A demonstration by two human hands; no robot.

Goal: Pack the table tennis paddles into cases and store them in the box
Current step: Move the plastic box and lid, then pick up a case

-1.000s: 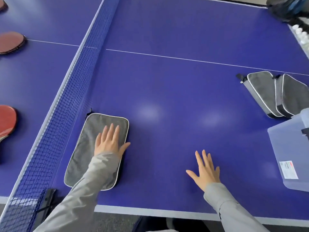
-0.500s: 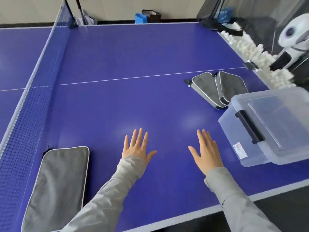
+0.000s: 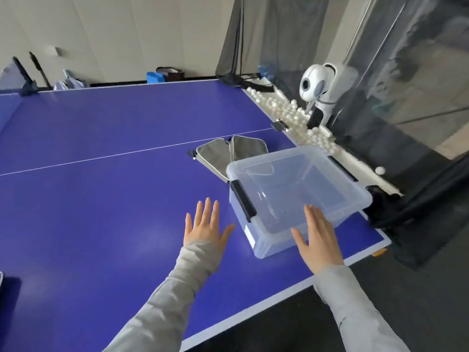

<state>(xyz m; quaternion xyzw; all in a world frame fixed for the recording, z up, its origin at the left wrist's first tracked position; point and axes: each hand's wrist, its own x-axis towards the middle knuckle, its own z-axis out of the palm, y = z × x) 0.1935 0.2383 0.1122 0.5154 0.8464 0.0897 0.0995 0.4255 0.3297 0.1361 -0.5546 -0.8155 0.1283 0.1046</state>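
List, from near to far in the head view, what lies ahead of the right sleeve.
Right hand → clear plastic storage box → pair of grey zipped paddle cases → small blue box by the far wall.

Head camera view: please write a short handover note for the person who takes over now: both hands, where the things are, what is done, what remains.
Left hand: open, over the blue table, holding nothing.
Right hand: open, at the near wall of the clear plastic box; contact cannot be told.
Things: the box stands near the table's right corner, without lid, and looks empty. Two grey paddle cases lie just behind it, side by side. No paddles in view.
Done: nothing stored yet.
Left: pack paddles into cases, put cases in the box.
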